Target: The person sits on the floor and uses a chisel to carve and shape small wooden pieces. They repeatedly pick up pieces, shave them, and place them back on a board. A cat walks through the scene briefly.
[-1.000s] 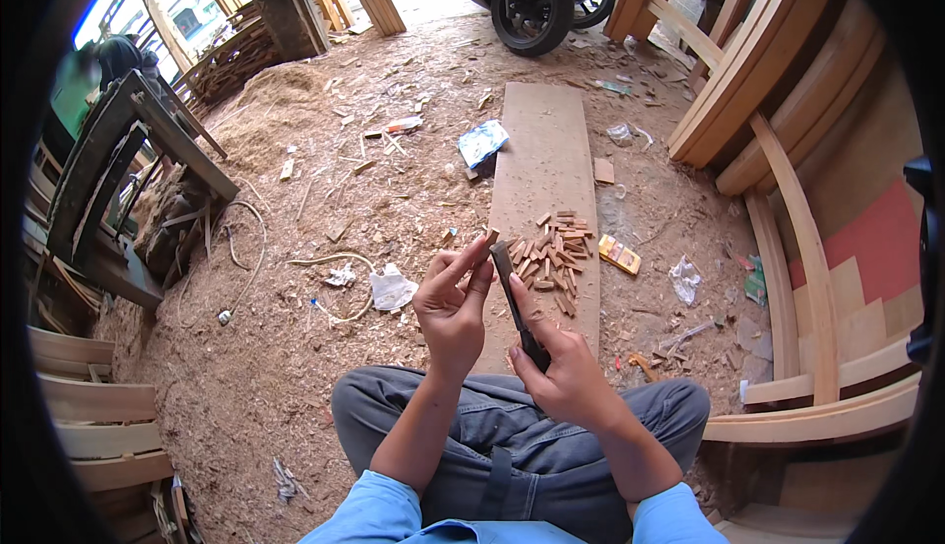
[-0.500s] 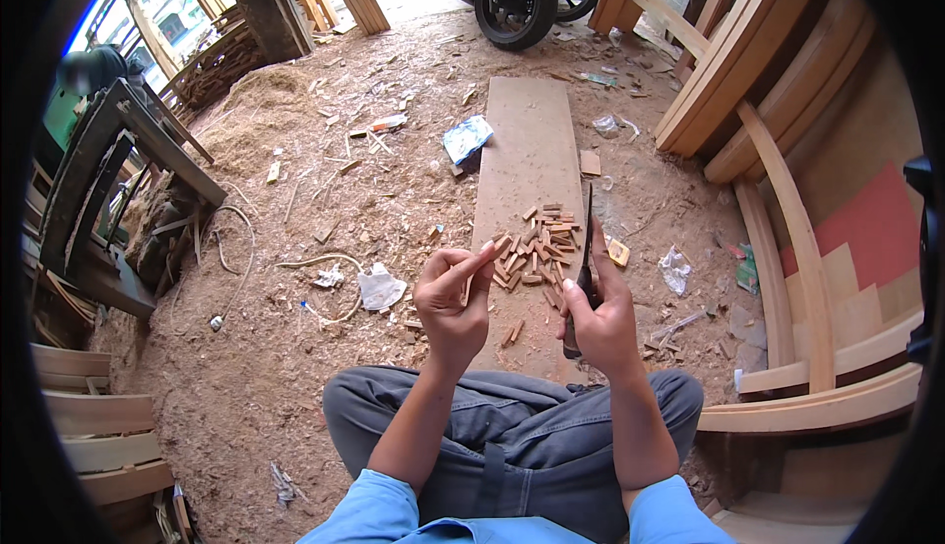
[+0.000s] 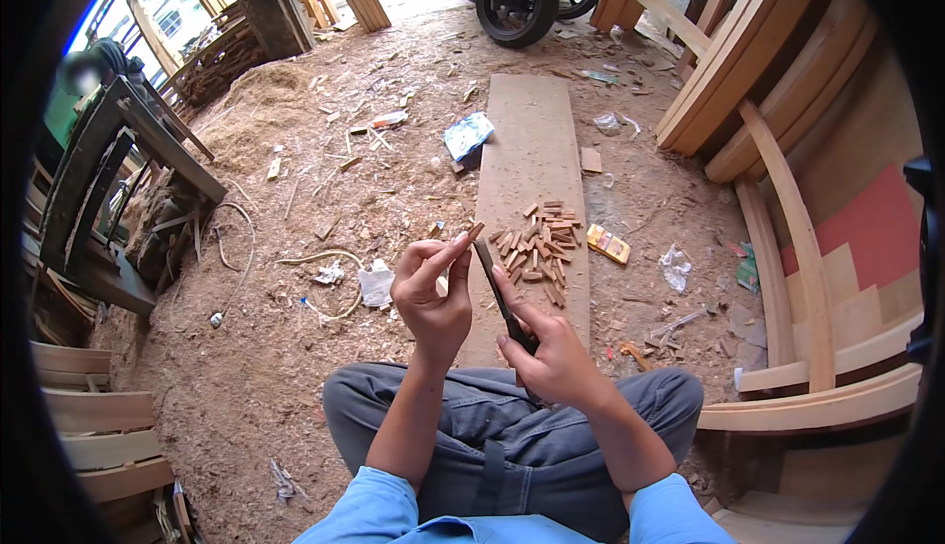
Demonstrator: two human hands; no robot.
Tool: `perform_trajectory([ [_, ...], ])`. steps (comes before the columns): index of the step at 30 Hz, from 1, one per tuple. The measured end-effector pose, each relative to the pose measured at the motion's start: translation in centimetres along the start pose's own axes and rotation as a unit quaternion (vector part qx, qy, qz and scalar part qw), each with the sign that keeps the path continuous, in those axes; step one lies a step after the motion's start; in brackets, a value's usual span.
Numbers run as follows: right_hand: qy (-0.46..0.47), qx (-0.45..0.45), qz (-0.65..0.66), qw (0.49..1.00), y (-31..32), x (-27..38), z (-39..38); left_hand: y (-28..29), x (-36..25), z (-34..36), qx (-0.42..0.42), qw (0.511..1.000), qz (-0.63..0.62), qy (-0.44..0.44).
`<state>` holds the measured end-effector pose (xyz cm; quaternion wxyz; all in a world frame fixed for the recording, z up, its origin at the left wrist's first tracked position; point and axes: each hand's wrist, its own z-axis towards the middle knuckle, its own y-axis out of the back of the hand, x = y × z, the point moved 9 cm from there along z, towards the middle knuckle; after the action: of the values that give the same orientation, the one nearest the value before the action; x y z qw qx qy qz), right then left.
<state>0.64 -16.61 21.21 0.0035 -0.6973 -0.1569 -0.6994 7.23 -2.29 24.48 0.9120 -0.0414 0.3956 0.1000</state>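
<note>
My left hand (image 3: 433, 293) is raised over the near end of a long board, pinching a small wooden peg (image 3: 475, 232) between thumb and fingertips. In my right hand (image 3: 561, 357) is a dark knife (image 3: 502, 293), gripped by its black handle, the thumb or a finger lying along the blade. The blade's tip is right beside the peg; whether they touch I cannot tell. Beyond my hands, a pile of small reddish-brown wooden pegs (image 3: 541, 244) lies on the board (image 3: 532, 140). My right hand hides the board's near end.
A yellow packet (image 3: 608, 245) lies right of the board, and a blue-white packet (image 3: 468, 136) at its left edge. Wood shavings and scraps cover the floor (image 3: 266, 337). Timber frames (image 3: 778, 249) lean at right, a dark metal machine (image 3: 128, 190) stands left, a motorbike (image 3: 515, 2) ahead.
My right hand has swung left with the knife, bringing the blade from beside the pile to the peg. My left hand has shifted slightly left, still holding its peg. The yellow packet is now uncovered.
</note>
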Motion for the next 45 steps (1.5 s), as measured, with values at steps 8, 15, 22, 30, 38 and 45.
perform_trajectory([
  [8, 0.014, -0.261, 0.162, 0.951, 7.6, -1.2, 0.6, -4.2, -1.3, -2.3, 0.121, 0.992, 0.018, -0.041],
  [15, 0.017, -0.063, 0.061, 0.996, 3.6, -1.1, 0.1, -1.7, 3.1, -1.9, 0.006, 0.984, -0.079, 0.162],
  [22, 0.032, -0.010, -0.020, 0.999, 0.0, -0.4, 0.7, -0.8, 4.0, -1.6, -0.010, 0.983, -0.075, 0.167],
  [30, -0.022, -0.048, 0.006, 0.999, -0.2, -3.1, 1.8, -1.3, 4.0, -1.2, 0.021, 0.993, 0.101, 0.052],
  [38, -0.033, -0.374, 0.132, 0.917, 12.7, -5.7, 1.9, -3.6, 3.8, -3.1, 0.061, 0.995, 0.049, 0.063],
  [45, -0.001, -0.219, 0.205, 0.954, 8.0, -8.6, 3.1, -3.0, 7.0, -3.4, 0.027, 0.978, -0.051, 0.198],
])
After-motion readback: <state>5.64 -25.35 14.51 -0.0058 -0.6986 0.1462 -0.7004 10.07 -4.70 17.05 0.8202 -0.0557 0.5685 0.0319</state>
